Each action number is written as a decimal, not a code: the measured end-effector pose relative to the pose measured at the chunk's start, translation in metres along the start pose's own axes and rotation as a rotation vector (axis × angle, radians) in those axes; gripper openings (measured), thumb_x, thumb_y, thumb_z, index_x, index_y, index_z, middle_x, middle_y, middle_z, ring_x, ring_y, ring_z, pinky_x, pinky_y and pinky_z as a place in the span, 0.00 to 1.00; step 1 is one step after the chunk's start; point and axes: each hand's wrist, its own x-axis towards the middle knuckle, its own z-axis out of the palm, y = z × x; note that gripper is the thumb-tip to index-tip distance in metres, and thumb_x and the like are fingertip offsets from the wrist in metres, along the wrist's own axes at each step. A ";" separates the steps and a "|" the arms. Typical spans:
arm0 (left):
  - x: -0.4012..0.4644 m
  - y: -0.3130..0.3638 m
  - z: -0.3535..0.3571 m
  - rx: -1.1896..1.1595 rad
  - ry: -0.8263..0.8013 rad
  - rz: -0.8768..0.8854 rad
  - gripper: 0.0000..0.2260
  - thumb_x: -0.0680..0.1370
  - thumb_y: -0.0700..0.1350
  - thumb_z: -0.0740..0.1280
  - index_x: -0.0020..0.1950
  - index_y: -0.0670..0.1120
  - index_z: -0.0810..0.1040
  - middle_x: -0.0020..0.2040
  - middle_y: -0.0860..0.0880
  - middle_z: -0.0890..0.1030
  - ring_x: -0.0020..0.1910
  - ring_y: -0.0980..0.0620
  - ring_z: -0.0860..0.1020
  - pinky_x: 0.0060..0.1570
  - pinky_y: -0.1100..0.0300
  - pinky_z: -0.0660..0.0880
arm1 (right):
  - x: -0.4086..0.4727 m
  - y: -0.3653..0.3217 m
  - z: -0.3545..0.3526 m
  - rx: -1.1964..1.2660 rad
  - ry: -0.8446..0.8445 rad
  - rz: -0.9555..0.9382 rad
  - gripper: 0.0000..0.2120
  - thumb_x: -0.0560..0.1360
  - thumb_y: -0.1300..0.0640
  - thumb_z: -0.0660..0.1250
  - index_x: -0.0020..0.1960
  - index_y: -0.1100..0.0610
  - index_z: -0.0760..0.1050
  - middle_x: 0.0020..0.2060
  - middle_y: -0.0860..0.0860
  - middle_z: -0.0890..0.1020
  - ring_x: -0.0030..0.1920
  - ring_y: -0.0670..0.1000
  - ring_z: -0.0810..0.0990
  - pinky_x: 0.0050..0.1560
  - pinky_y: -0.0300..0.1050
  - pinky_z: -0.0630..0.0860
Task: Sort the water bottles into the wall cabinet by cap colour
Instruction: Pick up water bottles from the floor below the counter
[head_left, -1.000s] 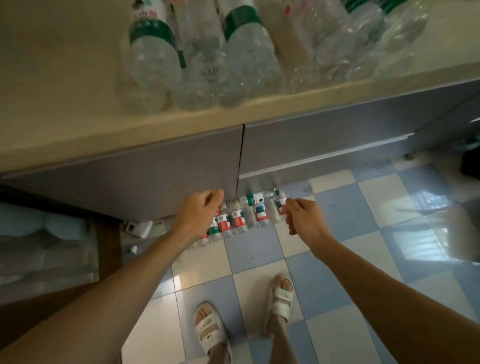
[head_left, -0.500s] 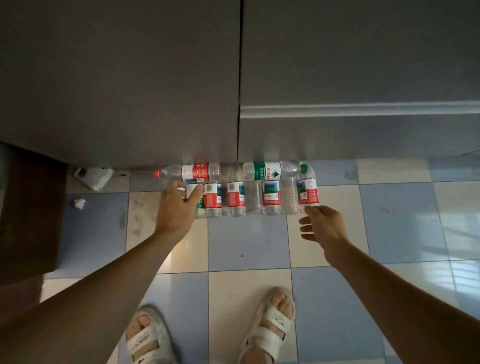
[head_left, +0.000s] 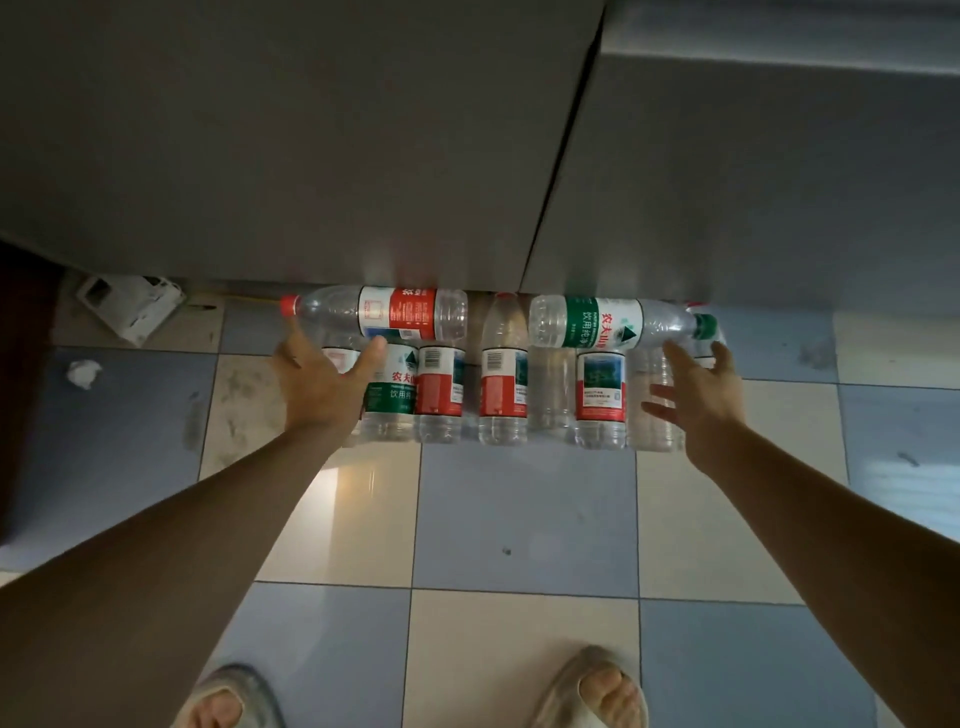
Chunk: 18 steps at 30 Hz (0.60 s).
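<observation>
Grey cabinet doors (head_left: 311, 156) rise just beyond both hands. Between the spread, empty left hand (head_left: 324, 387) and right hand (head_left: 698, 392) clear bottles stand in a row (head_left: 501, 389). A red-capped bottle (head_left: 374, 313) and a green-capped bottle (head_left: 618, 323), reading 饮用纯净水, lie across them by the fingertips.
</observation>
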 end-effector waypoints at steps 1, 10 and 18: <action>0.007 -0.002 0.002 -0.022 -0.007 -0.012 0.43 0.77 0.59 0.70 0.82 0.52 0.45 0.80 0.43 0.57 0.76 0.39 0.64 0.66 0.42 0.71 | 0.007 0.001 0.003 0.042 0.000 0.003 0.31 0.81 0.49 0.67 0.79 0.46 0.57 0.60 0.53 0.74 0.53 0.58 0.83 0.44 0.52 0.83; 0.075 -0.016 0.010 -0.254 0.114 -0.136 0.39 0.77 0.69 0.61 0.82 0.56 0.49 0.80 0.47 0.62 0.76 0.38 0.65 0.71 0.38 0.66 | 0.050 -0.005 0.030 0.211 0.095 0.054 0.16 0.80 0.43 0.67 0.64 0.47 0.69 0.51 0.50 0.78 0.51 0.55 0.82 0.38 0.46 0.79; 0.088 0.000 0.020 -0.605 0.198 -0.386 0.27 0.72 0.53 0.77 0.67 0.54 0.70 0.59 0.50 0.78 0.58 0.46 0.78 0.58 0.49 0.73 | 0.058 -0.010 0.008 0.395 0.113 0.221 0.04 0.75 0.63 0.71 0.43 0.57 0.78 0.39 0.52 0.81 0.31 0.45 0.82 0.31 0.39 0.80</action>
